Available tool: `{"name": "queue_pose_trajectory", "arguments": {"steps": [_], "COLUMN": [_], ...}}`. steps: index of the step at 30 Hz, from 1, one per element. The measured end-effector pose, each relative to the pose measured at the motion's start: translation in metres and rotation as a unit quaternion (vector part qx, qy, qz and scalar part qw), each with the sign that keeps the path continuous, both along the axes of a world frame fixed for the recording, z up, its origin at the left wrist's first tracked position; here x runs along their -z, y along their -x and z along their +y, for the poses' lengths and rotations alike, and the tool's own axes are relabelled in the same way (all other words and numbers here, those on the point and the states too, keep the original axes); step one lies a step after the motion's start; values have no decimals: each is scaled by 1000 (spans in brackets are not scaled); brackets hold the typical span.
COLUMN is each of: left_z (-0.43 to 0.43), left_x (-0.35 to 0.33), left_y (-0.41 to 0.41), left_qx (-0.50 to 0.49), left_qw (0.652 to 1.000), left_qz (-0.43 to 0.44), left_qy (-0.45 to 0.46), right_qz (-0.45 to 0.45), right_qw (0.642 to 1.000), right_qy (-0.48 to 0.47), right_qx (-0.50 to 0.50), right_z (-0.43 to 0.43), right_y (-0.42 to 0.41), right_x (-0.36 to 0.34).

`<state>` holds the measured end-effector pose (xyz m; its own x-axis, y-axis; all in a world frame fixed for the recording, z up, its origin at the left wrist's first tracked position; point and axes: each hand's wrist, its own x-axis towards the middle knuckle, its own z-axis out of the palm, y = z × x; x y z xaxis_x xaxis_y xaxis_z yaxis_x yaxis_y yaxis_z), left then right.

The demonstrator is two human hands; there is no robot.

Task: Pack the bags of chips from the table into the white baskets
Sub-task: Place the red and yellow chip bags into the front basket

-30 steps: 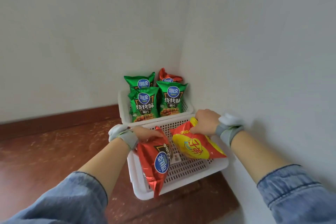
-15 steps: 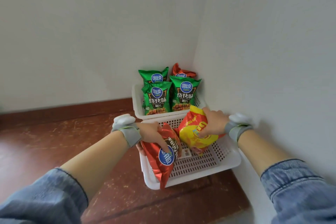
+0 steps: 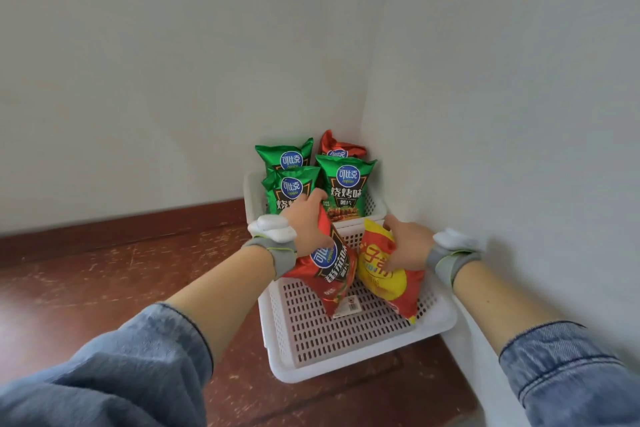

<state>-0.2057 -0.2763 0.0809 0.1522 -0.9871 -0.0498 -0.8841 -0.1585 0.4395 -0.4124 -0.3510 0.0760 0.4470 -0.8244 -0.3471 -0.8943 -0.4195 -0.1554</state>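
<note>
Two chip bags over the near white basket (image 3: 346,354): a red bag (image 3: 329,270) clasped at its top by the left hand (image 3: 306,227), a yellow bag (image 3: 384,274) gripped by the right hand (image 3: 410,246), beside each other.

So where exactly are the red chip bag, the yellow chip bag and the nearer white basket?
red chip bag (image 3: 329,270): head view, on its blue logo.
yellow chip bag (image 3: 381,274): head view, on its printed front.
nearer white basket (image 3: 346,362): head view, on its front rim.
</note>
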Motion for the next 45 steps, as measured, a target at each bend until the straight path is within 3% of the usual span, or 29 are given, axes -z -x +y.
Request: {"name": "queue_pose_trajectory", "arguments": {"steps": [2, 6, 8, 13, 18, 34, 37, 41, 45], "left_z": [6, 18, 18, 6, 0, -7, -7, 3, 32], "left_x": [19, 46, 45, 12, 6, 21, 19, 14, 5], "left_y": [1, 8, 6, -13, -13, -7, -14, -24, -54], "left_qx": [-28, -26, -22, 125, 138, 140, 141, 129, 54], "left_qw": [1000, 994, 996, 986, 972, 964, 969, 979, 994], "left_qz": [5, -57, -50, -104, -180, -199, -184, -144, -91], "left_qy": [5, -85, -71, -36, -65, -104, -81, -60, 7], "right_qz": [-13, -21, -10, 15, -8, 34, 8, -92, -172], "right_qw": [1000, 1000, 1000, 999, 998, 997, 998, 994, 980], "right_qy": [-10, -13, -10, 16, 13, 51, 44, 45, 44], "right_qx": [1, -12, -25, -36, -62, -49, -37, -36, -89], "right_z": [-3, -3, -3, -17, -27, -30, -28, -19, 1], "right_y": [2, -1, -4, -12, -26, -24, -25, -36, -85], "right_x": [3, 8, 7, -13, -16, 14, 1, -23, -48]}}
